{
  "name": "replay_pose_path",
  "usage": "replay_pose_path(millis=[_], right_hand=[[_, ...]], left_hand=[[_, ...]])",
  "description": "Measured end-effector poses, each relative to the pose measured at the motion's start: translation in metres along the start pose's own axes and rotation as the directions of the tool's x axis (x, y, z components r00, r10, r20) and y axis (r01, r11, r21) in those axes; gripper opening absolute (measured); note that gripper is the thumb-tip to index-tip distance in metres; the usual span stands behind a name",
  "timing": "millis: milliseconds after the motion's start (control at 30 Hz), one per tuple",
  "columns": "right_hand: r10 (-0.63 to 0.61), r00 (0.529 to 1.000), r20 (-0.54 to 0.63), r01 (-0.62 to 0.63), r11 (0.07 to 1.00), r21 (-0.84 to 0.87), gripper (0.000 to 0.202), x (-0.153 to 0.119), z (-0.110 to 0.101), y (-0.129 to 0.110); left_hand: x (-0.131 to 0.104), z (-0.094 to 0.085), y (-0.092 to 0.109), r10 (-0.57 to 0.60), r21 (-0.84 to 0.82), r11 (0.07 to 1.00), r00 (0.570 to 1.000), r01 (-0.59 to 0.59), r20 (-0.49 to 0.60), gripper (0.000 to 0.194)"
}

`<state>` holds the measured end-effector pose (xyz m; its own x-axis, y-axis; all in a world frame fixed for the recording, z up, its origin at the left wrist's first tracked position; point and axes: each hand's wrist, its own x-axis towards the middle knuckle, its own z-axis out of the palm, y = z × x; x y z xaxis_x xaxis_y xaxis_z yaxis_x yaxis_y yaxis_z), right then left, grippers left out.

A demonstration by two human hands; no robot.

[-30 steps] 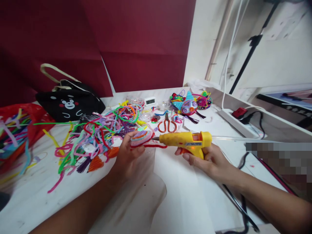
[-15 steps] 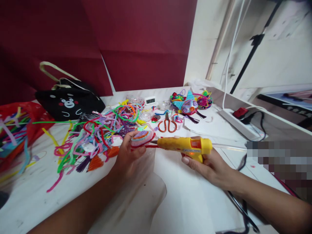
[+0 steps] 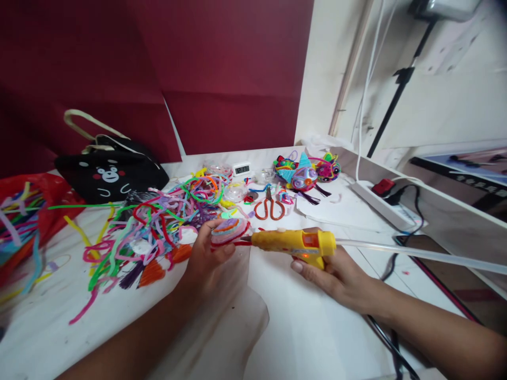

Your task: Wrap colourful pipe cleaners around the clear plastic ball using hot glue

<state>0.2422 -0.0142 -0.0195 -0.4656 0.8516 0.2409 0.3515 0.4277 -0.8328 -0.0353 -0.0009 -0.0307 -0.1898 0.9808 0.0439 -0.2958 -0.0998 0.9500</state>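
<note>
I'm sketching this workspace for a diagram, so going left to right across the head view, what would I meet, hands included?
Red plastic bag → black bag → left hand → striped fuzzy piece → yellow glue gun → right hand → white power strip.

On the white table (image 3: 301, 316), the tangled heap of multicoloured fuzzy stems (image 3: 162, 214) lies left of the orange-handled metal scissors (image 3: 269, 196). Behind them, rightward, sit multicoloured rounded ornaments (image 3: 303, 178); before them, the yellow plastic glue gun (image 3: 287, 241) is right of the domed, striped multicoloured fuzzy piece (image 3: 232, 230).
</note>
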Motion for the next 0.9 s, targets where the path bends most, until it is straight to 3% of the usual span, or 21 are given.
replay_pose_path(millis=[267,733,900], right_hand=[[-0.125,0.992,-0.006,0.126,0.988,0.09,0.027,0.002,0.003,0.005],[-0.169,0.984,-0.055,0.173,0.983,0.064,0.021,0.002,0.004,0.004],[-0.162,0.984,-0.069,0.166,0.985,0.052,0.022,0.003,0.003,0.004]], left_hand=[[-0.003,-0.001,0.002,-0.032,0.019,0.999,0.999,0.033,-0.021,0.059],[-0.004,0.002,0.004,-0.004,0.024,1.0,1.0,0.005,-0.024,0.057],[-0.002,0.001,0.002,-0.007,0.002,1.0,0.999,0.007,-0.036,0.066]])
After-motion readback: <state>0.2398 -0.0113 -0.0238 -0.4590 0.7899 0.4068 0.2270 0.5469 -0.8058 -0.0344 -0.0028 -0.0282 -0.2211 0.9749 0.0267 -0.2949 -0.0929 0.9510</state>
